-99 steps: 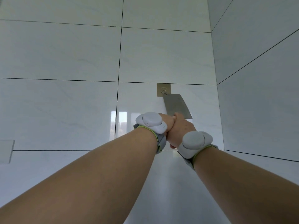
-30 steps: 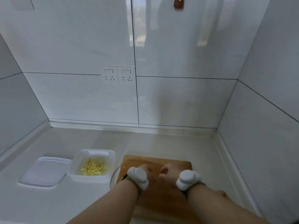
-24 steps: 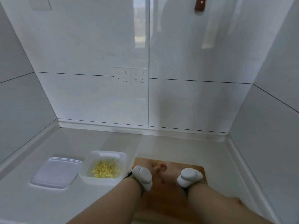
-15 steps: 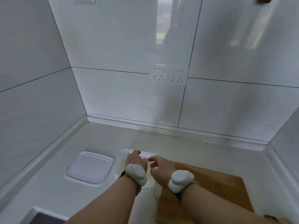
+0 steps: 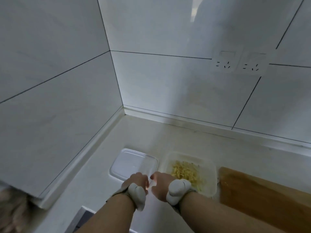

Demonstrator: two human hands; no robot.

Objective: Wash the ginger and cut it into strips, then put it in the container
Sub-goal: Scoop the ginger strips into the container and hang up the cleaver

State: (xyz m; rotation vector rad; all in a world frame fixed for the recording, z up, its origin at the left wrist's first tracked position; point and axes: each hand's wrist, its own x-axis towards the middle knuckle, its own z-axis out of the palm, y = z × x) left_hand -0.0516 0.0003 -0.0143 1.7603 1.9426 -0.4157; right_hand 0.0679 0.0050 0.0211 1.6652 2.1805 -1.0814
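Ginger strips (image 5: pixel 186 172) fill the container (image 5: pixel 210 167); both hands' (image 5: pixel 148 182) grip on the lid's (image 5: pixel 129 163) near edge is unclear.

One head-worn view — looking steeply down, close over the counter corner (image 5: pixel 134 132).

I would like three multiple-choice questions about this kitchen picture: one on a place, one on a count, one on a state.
1. Where is the lid?
A. left of the container
B. on the cutting board
C. on the container

2. How many wall sockets show?
A. one
B. two
C. four

3. The container is
A. empty
B. closed
C. open, holding ginger strips

Key: 1 A, the lid lies flat on the counter beside the container. 2 B, two sockets sit side by side. 3 C, yellow strips show inside, uncovered.
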